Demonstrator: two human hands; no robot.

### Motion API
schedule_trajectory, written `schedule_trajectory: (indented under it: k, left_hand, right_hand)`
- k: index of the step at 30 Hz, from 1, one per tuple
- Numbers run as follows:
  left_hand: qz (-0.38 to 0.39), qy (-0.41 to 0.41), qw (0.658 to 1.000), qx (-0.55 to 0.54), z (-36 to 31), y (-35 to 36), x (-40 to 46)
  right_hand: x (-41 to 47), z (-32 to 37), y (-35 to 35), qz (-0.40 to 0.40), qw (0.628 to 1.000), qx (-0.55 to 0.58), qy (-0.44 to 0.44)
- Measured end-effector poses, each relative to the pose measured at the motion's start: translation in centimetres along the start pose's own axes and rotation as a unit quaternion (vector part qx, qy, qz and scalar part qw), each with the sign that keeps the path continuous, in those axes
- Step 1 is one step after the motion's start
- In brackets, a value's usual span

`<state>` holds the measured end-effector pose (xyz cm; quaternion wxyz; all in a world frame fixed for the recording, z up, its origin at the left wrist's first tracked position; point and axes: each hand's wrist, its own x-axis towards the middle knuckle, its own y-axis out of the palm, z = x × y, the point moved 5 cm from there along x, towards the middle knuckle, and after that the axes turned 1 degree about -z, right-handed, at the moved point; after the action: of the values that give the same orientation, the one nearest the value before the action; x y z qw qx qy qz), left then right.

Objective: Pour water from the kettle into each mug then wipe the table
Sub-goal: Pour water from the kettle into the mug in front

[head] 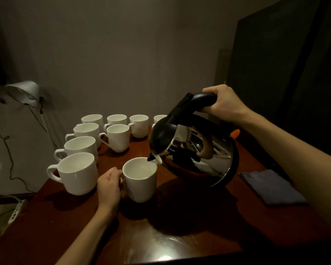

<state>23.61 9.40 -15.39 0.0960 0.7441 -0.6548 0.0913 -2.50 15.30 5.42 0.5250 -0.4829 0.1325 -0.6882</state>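
Right hand [225, 104] wraps the black handle of the kettle [197, 150], which is held tilted above the table [180, 236], spout over the rim of the front mug [139, 178]. Left hand [109, 185] grips that mug's handle, steadying it. Kettle looks steel and probably heavy with water; the handle is the only sensible hold, the polished body likely slick and perhaps hot. Mug is glazed ceramic, stiff, breakable. Other white mugs [78, 172] crowd the left and back, close by. Folded dark cloth [271, 188] lies right, behind the pouring arm.
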Motion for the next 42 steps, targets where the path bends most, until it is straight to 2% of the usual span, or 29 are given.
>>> schedule_trajectory:
  k: [14, 25, 42]
  left_hand:
    - [-0.001, -0.025, 0.999, -0.025, 0.0, 0.2, -0.3]
    - [0.002, -0.017, 1.0, -0.021, -0.1, 0.1, -0.3]
    - [-0.006, -0.002, 1.0, -0.001, -0.1, 0.1, 0.0]
  right_hand:
    - [0.0, 1.5, -0.1, 0.007, 0.999, -0.026, -0.019]
    - [0.4, 1.9, 0.0, 0.03, 0.998, -0.062, -0.012]
    - [0.6, 2.2, 0.0, 0.048, 0.997, -0.06, -0.007]
